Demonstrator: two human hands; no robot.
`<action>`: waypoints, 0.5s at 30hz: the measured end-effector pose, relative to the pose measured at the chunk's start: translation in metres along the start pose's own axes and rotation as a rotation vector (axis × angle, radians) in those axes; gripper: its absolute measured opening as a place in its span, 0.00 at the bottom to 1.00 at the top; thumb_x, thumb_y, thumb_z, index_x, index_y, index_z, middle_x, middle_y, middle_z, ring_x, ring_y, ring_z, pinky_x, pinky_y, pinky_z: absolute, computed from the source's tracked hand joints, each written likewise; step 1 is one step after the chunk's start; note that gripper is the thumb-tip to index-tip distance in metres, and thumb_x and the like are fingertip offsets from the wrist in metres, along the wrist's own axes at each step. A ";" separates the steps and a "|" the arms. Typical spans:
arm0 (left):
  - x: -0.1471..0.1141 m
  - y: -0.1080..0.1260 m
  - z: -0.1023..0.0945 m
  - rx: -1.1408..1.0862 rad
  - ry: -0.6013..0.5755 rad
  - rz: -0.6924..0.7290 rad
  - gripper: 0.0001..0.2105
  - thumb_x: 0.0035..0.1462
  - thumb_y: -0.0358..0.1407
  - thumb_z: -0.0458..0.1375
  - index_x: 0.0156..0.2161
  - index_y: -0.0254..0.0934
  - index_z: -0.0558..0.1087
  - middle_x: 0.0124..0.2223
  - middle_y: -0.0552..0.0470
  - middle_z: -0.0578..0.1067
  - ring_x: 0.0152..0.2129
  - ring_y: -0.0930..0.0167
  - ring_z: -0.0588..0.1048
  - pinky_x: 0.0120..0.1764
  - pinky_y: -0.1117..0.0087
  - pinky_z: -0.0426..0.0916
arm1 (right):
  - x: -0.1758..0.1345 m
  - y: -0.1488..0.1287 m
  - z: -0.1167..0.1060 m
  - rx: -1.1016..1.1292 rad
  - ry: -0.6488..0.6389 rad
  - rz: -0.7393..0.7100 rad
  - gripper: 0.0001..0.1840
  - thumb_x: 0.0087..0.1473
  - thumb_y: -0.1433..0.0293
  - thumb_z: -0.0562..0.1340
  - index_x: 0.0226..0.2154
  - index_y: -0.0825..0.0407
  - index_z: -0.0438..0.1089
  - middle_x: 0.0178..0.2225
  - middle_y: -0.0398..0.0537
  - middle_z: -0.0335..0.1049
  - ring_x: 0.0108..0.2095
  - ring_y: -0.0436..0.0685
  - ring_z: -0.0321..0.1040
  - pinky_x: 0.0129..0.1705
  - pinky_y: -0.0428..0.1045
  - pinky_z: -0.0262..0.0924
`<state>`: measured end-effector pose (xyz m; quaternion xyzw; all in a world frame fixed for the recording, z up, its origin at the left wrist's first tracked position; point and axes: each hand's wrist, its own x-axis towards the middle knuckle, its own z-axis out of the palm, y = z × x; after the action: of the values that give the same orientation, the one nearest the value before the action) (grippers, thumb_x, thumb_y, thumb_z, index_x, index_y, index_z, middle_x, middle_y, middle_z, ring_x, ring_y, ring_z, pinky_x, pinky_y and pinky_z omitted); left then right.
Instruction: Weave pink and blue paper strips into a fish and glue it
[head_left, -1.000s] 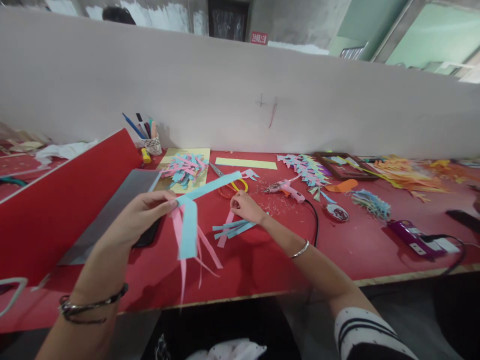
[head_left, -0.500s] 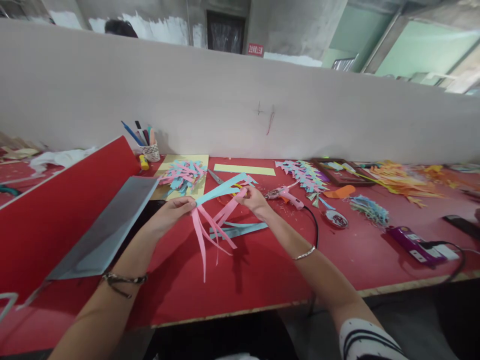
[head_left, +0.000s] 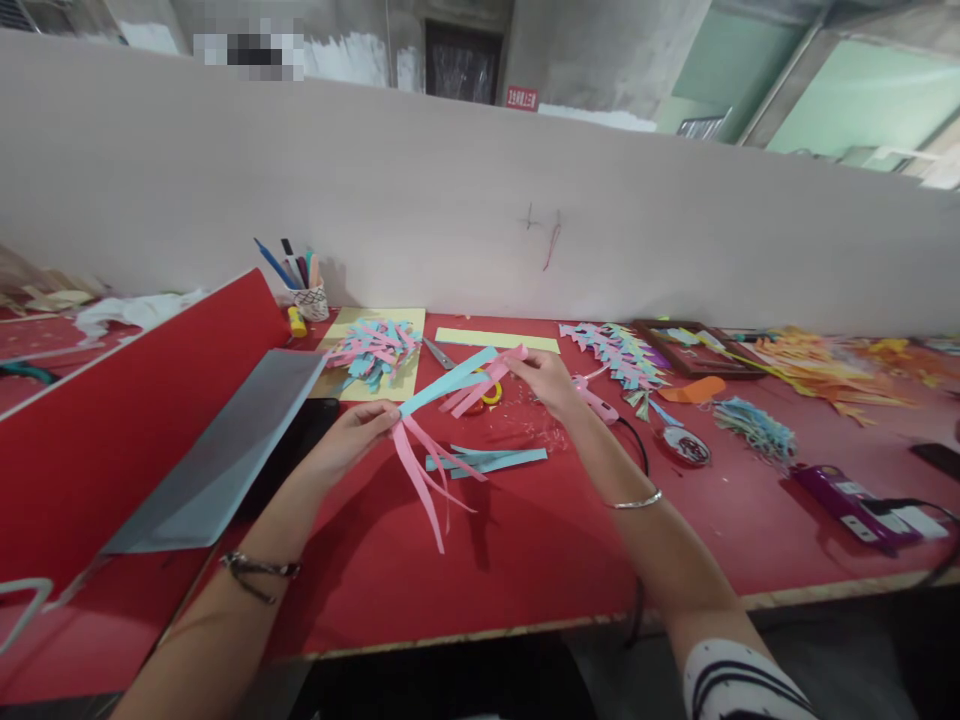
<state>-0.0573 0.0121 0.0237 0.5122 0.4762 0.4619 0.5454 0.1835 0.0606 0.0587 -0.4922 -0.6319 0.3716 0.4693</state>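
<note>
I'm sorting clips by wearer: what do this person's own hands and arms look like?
The left hand and right hand are ungloved. On the left, a dark bracelet with a loose end; on the right, a thin silvery bangle and a white sleeve with dark stripes.

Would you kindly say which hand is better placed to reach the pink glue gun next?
Probably the right hand: though holding pink paper, it is nearer the glue gun; the left hand, gripping blue paper, is farther.

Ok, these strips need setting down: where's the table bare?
Bare: the red table between front edge and loose blue strips and, specks aside, between right forearm and purple power strip. Crowded: the back, paper pile through orange fringes.
</note>
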 end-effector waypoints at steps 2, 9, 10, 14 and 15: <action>0.001 -0.001 -0.001 -0.015 0.014 0.007 0.13 0.30 0.44 0.62 0.18 0.37 0.66 0.19 0.58 0.62 0.19 0.76 0.62 0.25 0.74 0.61 | 0.004 -0.006 -0.006 -0.036 -0.075 -0.046 0.08 0.42 0.69 0.58 0.24 0.55 0.71 0.24 0.42 0.69 0.30 0.50 0.64 0.36 0.47 0.56; 0.003 -0.006 -0.006 0.014 0.031 0.065 0.11 0.31 0.42 0.61 0.18 0.37 0.68 0.19 0.58 0.64 0.19 0.77 0.61 0.26 0.74 0.60 | 0.007 -0.028 -0.016 -0.254 -0.077 -0.037 0.09 0.48 0.70 0.55 0.24 0.55 0.69 0.17 0.37 0.55 0.22 0.47 0.54 0.28 0.45 0.50; 0.002 -0.005 -0.006 0.045 0.033 0.088 0.10 0.33 0.42 0.60 0.18 0.37 0.68 0.19 0.58 0.64 0.19 0.76 0.61 0.26 0.74 0.60 | 0.005 -0.030 -0.016 -0.280 -0.052 -0.029 0.10 0.49 0.69 0.55 0.22 0.55 0.68 0.16 0.36 0.51 0.20 0.46 0.51 0.26 0.45 0.48; -0.001 0.003 -0.004 0.194 0.039 0.159 0.10 0.35 0.43 0.58 0.16 0.38 0.67 0.18 0.57 0.65 0.18 0.75 0.61 0.26 0.73 0.59 | 0.001 -0.035 -0.014 -0.291 -0.067 -0.051 0.15 0.50 0.69 0.53 0.15 0.53 0.56 0.16 0.35 0.42 0.18 0.45 0.42 0.24 0.45 0.42; -0.002 0.005 -0.003 0.221 0.039 0.166 0.11 0.35 0.43 0.57 0.16 0.38 0.66 0.18 0.57 0.64 0.18 0.75 0.62 0.25 0.73 0.59 | -0.001 -0.036 -0.013 -0.288 -0.086 -0.061 0.15 0.50 0.69 0.53 0.15 0.52 0.54 0.16 0.35 0.40 0.18 0.44 0.41 0.23 0.44 0.41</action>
<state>-0.0605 0.0110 0.0292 0.5976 0.4907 0.4602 0.4362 0.1865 0.0515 0.0957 -0.5187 -0.7129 0.2836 0.3773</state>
